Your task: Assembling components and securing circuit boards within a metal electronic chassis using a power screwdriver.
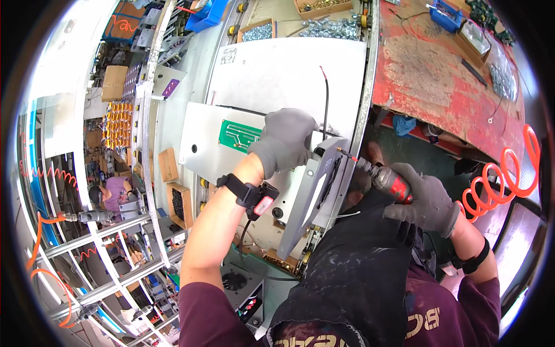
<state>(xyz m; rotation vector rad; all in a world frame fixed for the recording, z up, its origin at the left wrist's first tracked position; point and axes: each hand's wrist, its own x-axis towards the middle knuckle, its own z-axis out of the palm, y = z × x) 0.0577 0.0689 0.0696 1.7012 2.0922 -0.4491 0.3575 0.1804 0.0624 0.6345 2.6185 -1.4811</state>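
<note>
My left hand [286, 139], in a grey glove, is curled over the upper end of a dark grey metal panel [307, 194] that stands tilted on edge; its fingertips are partly hidden. In my gloved right hand [426, 199] is a red and black power screwdriver [393, 182]. Its bit points left at the panel's upper right edge; whether it touches a screw there I cannot tell. Beside my left hand lies a light grey sheet-metal part [202, 136] with a green label [237, 134] showing a white line diagram. A black cable [326, 98] rises behind the panel.
A white board [289, 69] lies beneath the parts. Beyond it are boxes of small metal fasteners [257, 32]. To the right is a worn red workbench [425, 75] with a blue bin [445, 16]. An orange coiled hose [497, 179] hangs by my right arm. Another person [117, 192] is at far left.
</note>
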